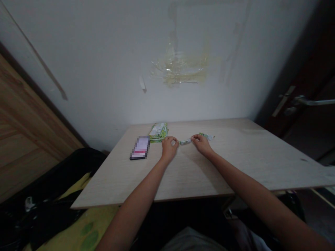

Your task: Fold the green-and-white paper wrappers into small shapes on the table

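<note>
A thin, twisted green-and-white strip (185, 141), like a folded wrapper or printed paper, stretches between my two hands just over the table. My left hand (169, 148) is closed in a pinch at its left end, thumb and forefinger forming a ring. At the right end, the fingertips of my right hand (201, 143) pinch the same strip. Just beyond my right hand lies another green-and-white piece (207, 136), partly hidden by the fingers; whether it joins the strip I cannot tell. A stack of flat green-and-white packets (158, 131) sits behind and left of my left hand.
A phone (140, 147) with a blurred screen lies on the pale wooden table (235, 157) left of my hands. The wall (112, 87) with peeling clear tape (180, 68) rises at the back edge. On the right is a dark door with a metal handle (314, 102).
</note>
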`<state>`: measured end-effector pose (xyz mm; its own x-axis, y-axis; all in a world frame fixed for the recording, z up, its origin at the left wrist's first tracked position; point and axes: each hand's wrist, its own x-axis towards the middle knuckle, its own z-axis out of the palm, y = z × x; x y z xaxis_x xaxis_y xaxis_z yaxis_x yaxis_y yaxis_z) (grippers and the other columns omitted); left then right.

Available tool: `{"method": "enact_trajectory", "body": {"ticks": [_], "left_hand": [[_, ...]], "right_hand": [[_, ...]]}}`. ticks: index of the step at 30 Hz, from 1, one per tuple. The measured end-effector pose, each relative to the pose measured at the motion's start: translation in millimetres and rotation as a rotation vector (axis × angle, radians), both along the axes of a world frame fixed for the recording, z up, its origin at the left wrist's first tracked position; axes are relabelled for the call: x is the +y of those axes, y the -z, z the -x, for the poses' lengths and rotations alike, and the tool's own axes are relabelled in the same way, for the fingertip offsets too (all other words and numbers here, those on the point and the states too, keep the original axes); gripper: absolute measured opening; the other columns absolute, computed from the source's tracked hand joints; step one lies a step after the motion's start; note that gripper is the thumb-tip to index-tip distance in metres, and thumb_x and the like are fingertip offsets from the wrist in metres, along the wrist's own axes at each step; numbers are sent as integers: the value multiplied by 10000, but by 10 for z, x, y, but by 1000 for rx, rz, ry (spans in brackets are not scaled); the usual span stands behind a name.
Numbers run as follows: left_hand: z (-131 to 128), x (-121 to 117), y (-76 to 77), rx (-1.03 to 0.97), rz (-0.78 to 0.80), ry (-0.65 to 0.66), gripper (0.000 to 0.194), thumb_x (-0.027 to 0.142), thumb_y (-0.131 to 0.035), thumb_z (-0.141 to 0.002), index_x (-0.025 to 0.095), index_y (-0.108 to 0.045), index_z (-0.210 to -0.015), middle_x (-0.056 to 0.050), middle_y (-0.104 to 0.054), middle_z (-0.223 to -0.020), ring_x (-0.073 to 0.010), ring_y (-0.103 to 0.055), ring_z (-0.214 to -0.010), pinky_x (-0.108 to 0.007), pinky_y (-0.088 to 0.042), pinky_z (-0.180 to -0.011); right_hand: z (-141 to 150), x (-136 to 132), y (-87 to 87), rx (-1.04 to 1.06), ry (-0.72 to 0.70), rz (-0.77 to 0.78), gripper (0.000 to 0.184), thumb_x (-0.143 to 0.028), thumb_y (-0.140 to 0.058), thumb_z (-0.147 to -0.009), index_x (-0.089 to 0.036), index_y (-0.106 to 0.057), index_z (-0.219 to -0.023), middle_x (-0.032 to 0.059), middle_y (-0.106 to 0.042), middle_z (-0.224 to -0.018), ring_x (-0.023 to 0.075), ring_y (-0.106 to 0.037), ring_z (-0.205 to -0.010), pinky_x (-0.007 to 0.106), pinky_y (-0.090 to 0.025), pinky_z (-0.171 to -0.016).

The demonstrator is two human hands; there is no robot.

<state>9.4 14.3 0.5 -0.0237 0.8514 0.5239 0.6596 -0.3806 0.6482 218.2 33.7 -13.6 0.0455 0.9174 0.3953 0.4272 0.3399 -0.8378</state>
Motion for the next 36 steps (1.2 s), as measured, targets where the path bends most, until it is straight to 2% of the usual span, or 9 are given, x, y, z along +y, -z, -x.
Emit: {"method": "enact_trajectory", "body": {"ticks": [5,10,16,20,24,26,29,36], "left_hand": [[2,-6,13,54,4,-54,55,171,-667,-800,214,-692,-778,-49,-689,-928,-239,-617,-1010,-384,-414,-980],[-7,-4,43,108,29,-103,51,177,-689,-777,212,-699,-741,-62,-678,-937,-264,-606,-1020,-409,-409,-978],[7,8,89,201,32,-78,59,151,-721,-747,209,-717,-740,-67,-658,-1002,-264,-584,-1062,-423,-391,-1007],[50,-29,79,243,-11,-6,44,214,-728,-794,232,-748,-829,-69,-637,-1066,-265,-545,-1108,-436,-371,-1032],[69,-73,43,242,-27,23,55,239,-736,-812,252,-762,-858,-60,-621,-1079,-258,-517,-1116,-425,-374,-1037],[66,-84,31,231,-25,28,78,257,-739,-817,255,-772,-888,-65,-614,-1066,-261,-514,-1114,-418,-386,-1030],[54,-94,18,226,-21,37,149,282,-744,-820,257,-777,-963,-72,-606,-1068,-266,-514,-1118,-417,-398,-1028],[39,-151,-37,252,-34,58,307,290,-736,-834,279,-744,-1141,-67,-607,-1124,-245,-522,-1141,-399,-402,-1042]], "right_hand": [[-18,22,30,-39,11,-11,199,-352,-629,-802,-174,-716,-826,82,-744,-870,217,-659,-832,350,-510,-827],[-35,42,80,-177,9,-44,175,-304,-620,-816,-167,-728,-829,85,-742,-847,212,-652,-825,355,-505,-835],[-28,4,69,-262,13,18,118,-241,-645,-786,-162,-733,-794,89,-747,-834,205,-661,-811,326,-501,-799],[-19,-39,13,-187,-43,36,61,-194,-667,-745,-163,-718,-756,81,-749,-812,200,-675,-787,310,-503,-774],[-26,-84,-62,-126,-72,-25,169,-190,-676,-749,-153,-737,-903,74,-751,-828,206,-676,-797,336,-507,-792],[-30,-111,-103,-173,-134,-88,185,-188,-667,-770,-170,-754,-932,65,-754,-821,214,-675,-818,357,-497,-830],[-35,-140,-145,-306,-191,-154,118,-196,-675,-795,-199,-779,-849,65,-765,-850,225,-668,-875,384,-457,-915],[-73,-103,-91,-431,-182,-176,149,-178,-644,-840,-189,-791,-866,76,-747,-876,237,-606,-963,369,-426,-936]]}}
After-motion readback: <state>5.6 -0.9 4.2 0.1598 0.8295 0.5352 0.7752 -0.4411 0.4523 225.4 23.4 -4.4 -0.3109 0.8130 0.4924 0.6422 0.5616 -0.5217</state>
